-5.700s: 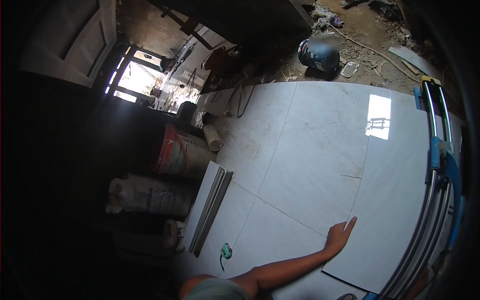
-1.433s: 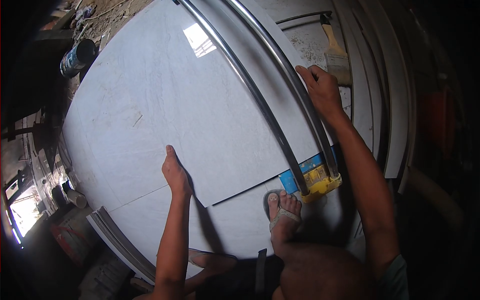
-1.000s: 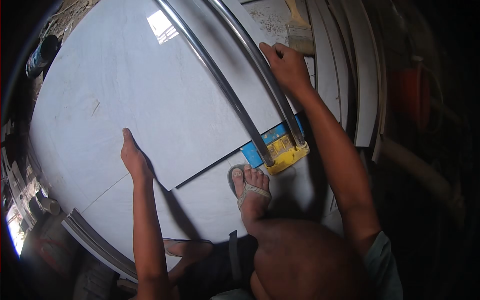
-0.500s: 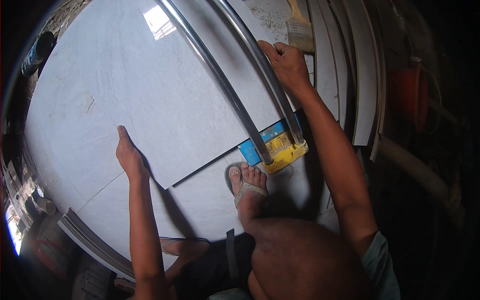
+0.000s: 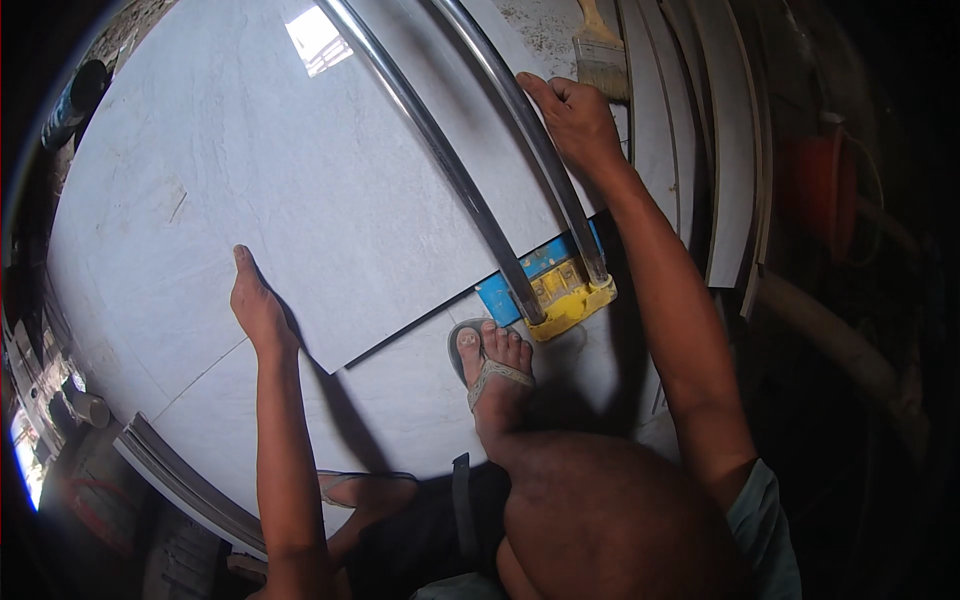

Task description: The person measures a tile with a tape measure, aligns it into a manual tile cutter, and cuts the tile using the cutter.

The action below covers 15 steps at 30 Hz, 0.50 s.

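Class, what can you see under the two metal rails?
Under the rails lie a tile and, at the near end, a blue base. Whatever the tile covers beneath cannot be seen.

Tile (image 5: 390,220) — pale grey-white, faintly streaked.

Floor (image 5: 400,420) of pale tiles, thin joint line visible, dust near upper right. On floor: cutter (image 5: 568,312) with yellow end and blue base; large tile (image 5: 360,200), its near edge lying over blue base. Brush (image 5: 602,67) lying next to dust. Long strips (image 5: 190,485) at lower left. Sandalled foot (image 5: 500,390) beside yellow end.
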### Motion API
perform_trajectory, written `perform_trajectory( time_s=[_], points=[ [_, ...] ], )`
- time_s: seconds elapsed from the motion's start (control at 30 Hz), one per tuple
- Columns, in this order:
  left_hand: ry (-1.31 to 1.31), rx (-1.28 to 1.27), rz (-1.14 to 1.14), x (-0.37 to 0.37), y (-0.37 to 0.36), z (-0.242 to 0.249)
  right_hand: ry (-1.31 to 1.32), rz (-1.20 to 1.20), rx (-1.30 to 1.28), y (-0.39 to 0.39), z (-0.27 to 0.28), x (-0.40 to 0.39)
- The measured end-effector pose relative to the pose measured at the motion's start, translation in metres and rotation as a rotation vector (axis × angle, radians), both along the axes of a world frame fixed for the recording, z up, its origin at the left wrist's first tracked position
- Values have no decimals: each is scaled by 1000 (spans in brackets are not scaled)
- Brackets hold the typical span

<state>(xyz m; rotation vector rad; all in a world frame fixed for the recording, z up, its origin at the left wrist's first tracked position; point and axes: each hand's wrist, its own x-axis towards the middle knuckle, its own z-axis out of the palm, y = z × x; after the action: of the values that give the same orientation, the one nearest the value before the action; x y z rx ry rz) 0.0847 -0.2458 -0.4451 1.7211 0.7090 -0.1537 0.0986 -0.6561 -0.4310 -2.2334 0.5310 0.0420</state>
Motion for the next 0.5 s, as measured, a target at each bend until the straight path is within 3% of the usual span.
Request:
perform_trajectory(
  time_s=[0.37, 0.4, 0.43, 0.5],
  points=[
    [30, -89, 11, 3, -2, 2, -71, 0, -159, 9, 9, -1],
    [128, 21, -21, 4, 6, -2, -82, -13, -169, 9, 8, -2],
    [19, -75, 22, 3, -3, 1, -97, -28, -172, 11, 10, 1],
    [-38, -1, 0, 2, 0, -7, -33, -44, -133, 12, 14, 1]
  ],
)
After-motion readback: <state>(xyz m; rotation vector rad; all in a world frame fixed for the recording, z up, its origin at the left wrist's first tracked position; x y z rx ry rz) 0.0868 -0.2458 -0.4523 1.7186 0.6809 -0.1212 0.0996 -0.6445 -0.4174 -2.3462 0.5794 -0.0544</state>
